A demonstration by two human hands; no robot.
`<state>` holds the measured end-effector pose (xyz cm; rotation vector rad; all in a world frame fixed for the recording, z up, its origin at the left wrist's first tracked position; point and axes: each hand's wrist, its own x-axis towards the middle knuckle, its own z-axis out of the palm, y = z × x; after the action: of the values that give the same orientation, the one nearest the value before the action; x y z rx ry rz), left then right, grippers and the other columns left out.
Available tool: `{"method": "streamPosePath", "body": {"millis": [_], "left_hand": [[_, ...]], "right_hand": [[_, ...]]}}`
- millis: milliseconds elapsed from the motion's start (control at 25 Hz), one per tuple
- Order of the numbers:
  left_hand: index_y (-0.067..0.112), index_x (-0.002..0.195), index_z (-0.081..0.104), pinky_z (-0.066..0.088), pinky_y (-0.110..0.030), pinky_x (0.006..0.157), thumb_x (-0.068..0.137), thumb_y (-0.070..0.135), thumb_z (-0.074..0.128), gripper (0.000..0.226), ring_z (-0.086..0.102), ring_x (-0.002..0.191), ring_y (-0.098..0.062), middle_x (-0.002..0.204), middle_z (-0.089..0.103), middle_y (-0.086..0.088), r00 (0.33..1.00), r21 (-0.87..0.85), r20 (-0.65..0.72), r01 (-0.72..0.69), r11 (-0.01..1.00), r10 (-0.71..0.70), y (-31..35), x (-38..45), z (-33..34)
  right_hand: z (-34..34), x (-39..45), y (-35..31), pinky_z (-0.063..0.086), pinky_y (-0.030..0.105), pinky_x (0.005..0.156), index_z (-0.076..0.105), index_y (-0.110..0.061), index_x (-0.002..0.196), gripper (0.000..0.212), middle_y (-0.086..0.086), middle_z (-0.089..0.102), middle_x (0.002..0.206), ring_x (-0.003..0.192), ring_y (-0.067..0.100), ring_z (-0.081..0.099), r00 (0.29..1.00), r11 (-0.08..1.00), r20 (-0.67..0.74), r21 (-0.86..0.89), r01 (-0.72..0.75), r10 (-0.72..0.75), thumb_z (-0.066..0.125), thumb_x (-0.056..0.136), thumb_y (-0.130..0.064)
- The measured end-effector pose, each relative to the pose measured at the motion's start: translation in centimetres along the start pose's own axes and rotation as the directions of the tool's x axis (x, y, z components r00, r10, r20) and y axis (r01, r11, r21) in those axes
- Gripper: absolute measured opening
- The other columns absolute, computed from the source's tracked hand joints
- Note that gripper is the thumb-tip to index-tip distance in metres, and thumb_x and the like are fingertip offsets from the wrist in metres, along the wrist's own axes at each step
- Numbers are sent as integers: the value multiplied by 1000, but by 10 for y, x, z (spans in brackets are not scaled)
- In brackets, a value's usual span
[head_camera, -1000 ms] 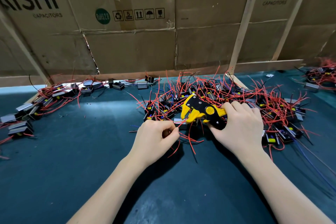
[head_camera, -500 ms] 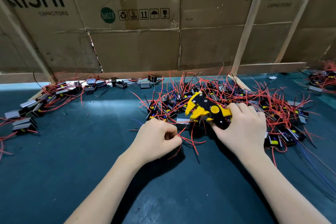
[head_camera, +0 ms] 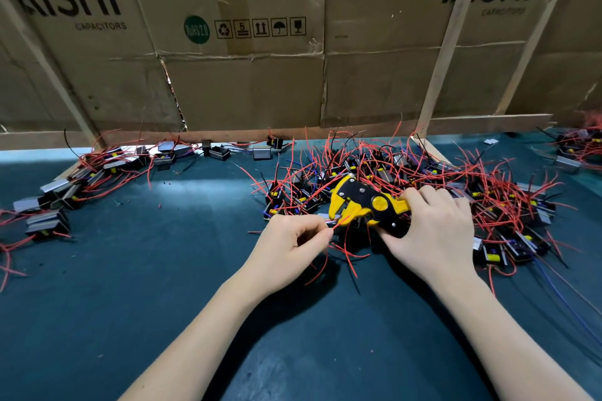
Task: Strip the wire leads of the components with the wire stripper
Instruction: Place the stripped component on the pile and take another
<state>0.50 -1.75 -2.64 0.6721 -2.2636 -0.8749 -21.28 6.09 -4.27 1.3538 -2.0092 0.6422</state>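
My right hand (head_camera: 433,231) grips the handles of the yellow and black wire stripper (head_camera: 361,205), whose jaws point left. My left hand (head_camera: 290,247) pinches a red wire lead (head_camera: 337,225) between thumb and forefinger, and the lead's end lies in the stripper's jaws. The component that the lead belongs to is mostly hidden under my left hand and the tool. Behind the tool lies a big tangled pile of components (head_camera: 423,179) with red, black and blue leads.
The green mat (head_camera: 163,270) covers the table. A second row of components (head_camera: 91,172) runs along the left side. More components (head_camera: 580,146) sit at the far right. A cardboard wall (head_camera: 260,75) with wooden battens closes off the back.
My left hand has loosened from a fist and now pinches a red lead at the stripper's jaws. The stripper has tilted slightly, its jaws lower and closer to my left hand.
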Motion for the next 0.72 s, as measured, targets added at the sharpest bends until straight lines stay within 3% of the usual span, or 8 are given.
{"method": "streamPosePath", "body": {"millis": [280, 360, 520, 720], "left_hand": [[12, 58, 55, 31, -20, 54, 91, 10, 60, 34, 37, 51, -5, 52, 48, 3, 991, 7, -69, 115, 993, -114, -1, 3, -1], [10, 58, 55, 31, -21, 55, 91, 11, 60, 33, 36, 51, -6, 54, 50, -3, 991, 18, -64, 122, 992, -121, -1, 3, -1], [5, 60, 52, 29, -21, 53, 91, 11, 60, 33, 33, 51, -7, 52, 43, -1, 993, 32, -41, 112, 993, -111, 0, 3, -2], [6, 59, 49, 28, -23, 54, 91, 11, 61, 34, 31, 52, -8, 52, 39, 5, 993, 28, -37, 110, 994, -109, -1, 2, -2]], "right_hand": [[-1, -1, 0, 33, 38, 70, 64, -11, 83, 49, 5, 59, 76, 79, 32, 59, 1000, 997, 9, 72, -24, 23, 84, 61, -50], [-1, -1, 0, 33, 38, 70, 64, -11, 83, 49, 4, 60, 76, 78, 32, 59, 1000, 996, 1, 84, -22, 22, 84, 62, -50], [-4, 0, -2, 33, 36, 67, 64, -11, 79, 48, 3, 59, 71, 72, 31, 59, 1000, 994, -26, 111, -10, 13, 71, 63, -55], [-4, 1, -1, 36, 35, 64, 63, -11, 72, 48, 4, 58, 65, 65, 31, 60, 1000, 998, -15, 52, 22, -21, 88, 54, -47]]}}
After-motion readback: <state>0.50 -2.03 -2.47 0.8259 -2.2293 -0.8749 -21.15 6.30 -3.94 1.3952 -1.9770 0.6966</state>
